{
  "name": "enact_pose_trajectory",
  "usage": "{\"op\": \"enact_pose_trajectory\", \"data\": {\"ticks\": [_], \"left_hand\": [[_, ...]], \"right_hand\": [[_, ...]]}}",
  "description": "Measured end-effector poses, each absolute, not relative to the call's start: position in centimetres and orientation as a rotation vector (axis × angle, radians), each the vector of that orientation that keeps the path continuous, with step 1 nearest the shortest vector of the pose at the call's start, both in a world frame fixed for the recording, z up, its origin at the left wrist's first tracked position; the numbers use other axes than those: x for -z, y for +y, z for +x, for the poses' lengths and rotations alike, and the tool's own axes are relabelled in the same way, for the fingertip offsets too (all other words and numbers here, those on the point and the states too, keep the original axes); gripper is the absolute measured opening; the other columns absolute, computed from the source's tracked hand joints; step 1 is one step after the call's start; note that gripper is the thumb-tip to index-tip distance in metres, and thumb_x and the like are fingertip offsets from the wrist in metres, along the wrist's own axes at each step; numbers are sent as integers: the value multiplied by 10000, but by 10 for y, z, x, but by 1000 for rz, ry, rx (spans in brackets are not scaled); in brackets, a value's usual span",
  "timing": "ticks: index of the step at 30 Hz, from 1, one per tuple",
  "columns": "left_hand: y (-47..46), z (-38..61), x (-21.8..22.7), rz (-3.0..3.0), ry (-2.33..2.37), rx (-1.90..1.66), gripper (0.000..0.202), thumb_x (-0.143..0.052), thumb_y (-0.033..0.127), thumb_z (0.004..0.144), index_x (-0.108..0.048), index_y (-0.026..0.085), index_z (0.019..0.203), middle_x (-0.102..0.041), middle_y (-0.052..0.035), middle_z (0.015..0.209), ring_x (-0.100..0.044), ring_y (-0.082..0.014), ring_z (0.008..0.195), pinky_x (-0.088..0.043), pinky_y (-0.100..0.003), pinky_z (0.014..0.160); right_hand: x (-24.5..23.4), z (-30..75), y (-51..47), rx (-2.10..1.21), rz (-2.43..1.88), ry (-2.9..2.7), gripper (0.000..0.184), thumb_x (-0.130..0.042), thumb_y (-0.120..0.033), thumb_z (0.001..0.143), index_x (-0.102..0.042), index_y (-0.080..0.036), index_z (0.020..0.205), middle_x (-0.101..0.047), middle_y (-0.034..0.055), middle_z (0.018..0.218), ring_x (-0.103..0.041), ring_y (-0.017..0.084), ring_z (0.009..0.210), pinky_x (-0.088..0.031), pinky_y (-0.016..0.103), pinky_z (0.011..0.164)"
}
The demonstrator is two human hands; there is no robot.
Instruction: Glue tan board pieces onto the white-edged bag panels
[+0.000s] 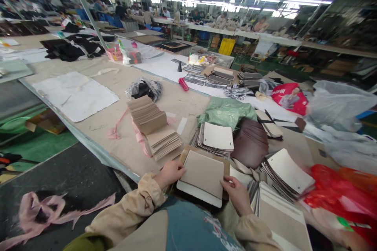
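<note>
In front of my body lies a beige rectangular panel (pixel 204 170) over a white panel (pixel 200 193), whose edge sticks out below it. My left hand (pixel 171 174) pinches the beige panel's left edge. At its right edge, my right hand (pixel 238 196) has thumb and fingertips closed on the rim. A brown board (pixel 226 166) shows under the panels. Just beyond is a stack of white-topped panels (pixel 218 138) with small dark slots. To the left, stacked tan pieces (pixel 163 141) lean over in a fanned row.
Dark brown panels (pixel 250 141) and a green plastic bag (pixel 225 111) lie beyond the stack. More white panels (pixel 290 172) and a red bag (pixel 338 192) are at right. A pink ribbon (pixel 47 211) lies on a black surface at left. People sit at far benches.
</note>
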State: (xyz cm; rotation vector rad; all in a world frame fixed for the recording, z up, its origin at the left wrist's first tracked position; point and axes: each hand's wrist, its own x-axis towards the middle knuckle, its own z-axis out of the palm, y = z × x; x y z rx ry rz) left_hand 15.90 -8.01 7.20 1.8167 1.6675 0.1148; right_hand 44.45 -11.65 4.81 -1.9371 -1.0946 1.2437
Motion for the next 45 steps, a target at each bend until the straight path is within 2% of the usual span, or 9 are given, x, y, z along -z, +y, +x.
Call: {"op": "enact_pose_trajectory", "data": {"ticks": [8, 14, 30, 45], "left_hand": [[-80, 162, -65, 1844, 1712, -48, 267, -470, 313, 839, -700, 190, 784, -702, -43, 786, -639, -190, 786, -404, -250, 680], [-81, 165, -68, 1891, 1729, 16, 279, -438, 309, 854, -680, 188, 785, -700, -62, 805, -643, -207, 807, -419, -267, 702], [-80, 172, -84, 1883, 1766, 212, 312, -406, 330, 864, -679, 178, 860, -702, -100, 898, -647, -233, 870, -455, -309, 769], [-79, 174, -81, 1895, 1754, 272, 317, -401, 324, 879, -675, 172, 923, -690, -128, 981, -633, -257, 960, -464, -352, 826]], "right_hand": [[-48, 448, -103, -1127, -2159, -1437, 225, -596, -437, 720, -591, -225, 797, -702, 15, 706, -657, 224, 724, -425, 301, 637], [-52, 446, -97, -1035, -2217, -1613, 150, -590, -380, 753, -597, -231, 736, -690, 16, 701, -637, 207, 720, -397, 285, 635], [-56, 444, -83, -959, -2265, -1788, 126, -648, -330, 711, -599, -216, 689, -668, 22, 701, -603, 194, 716, -359, 267, 614], [-64, 442, -77, -934, -2303, -1958, 147, -594, -341, 746, -572, -216, 673, -656, 58, 737, -590, 233, 750, -344, 300, 630]]}}
